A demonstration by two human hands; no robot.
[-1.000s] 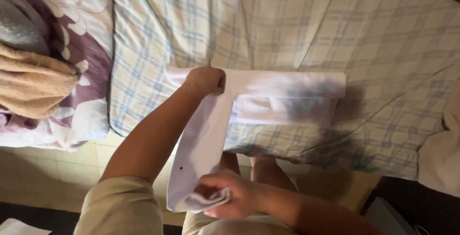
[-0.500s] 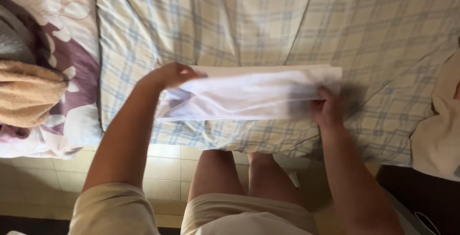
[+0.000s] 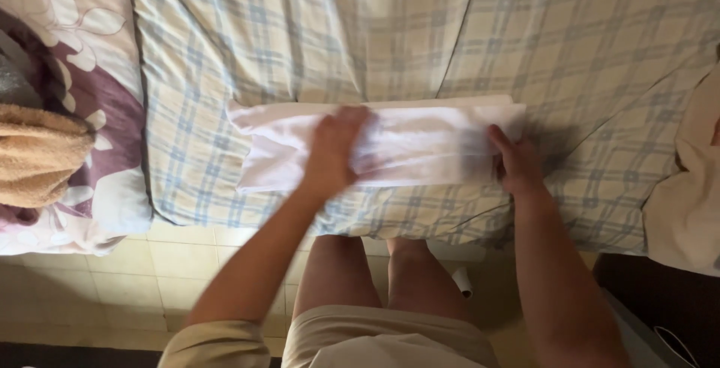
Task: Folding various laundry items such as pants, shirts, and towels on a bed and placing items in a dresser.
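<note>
Since the head view is the only one you've got, here's how it looks from up there: your white garment (image 3: 390, 147) lies on the bed (image 3: 315, 45), near its front edge, already folded down into a long narrow strip running left to right. Your left hand (image 3: 335, 150) is laid flat on the middle of it, fingers spread, pressing on the cloth rather than gripping it. Your right hand (image 3: 516, 162) is at the right end with the fingers closed on the edge of the cloth. It's a bit blurry there, so I can't say how tight that pinch is.

Progress-wise, I'd say the lengthwise folding looks done, since the sides are tucked in and the edges line up fairly well. What's left looks like folding the strip across into a compact bundle. The left end is a bit uneven, so maybe tidy that. A tan towel (image 3: 41, 154) sits on a floral pillow (image 3: 97, 53) off to the left, untouched.
</note>
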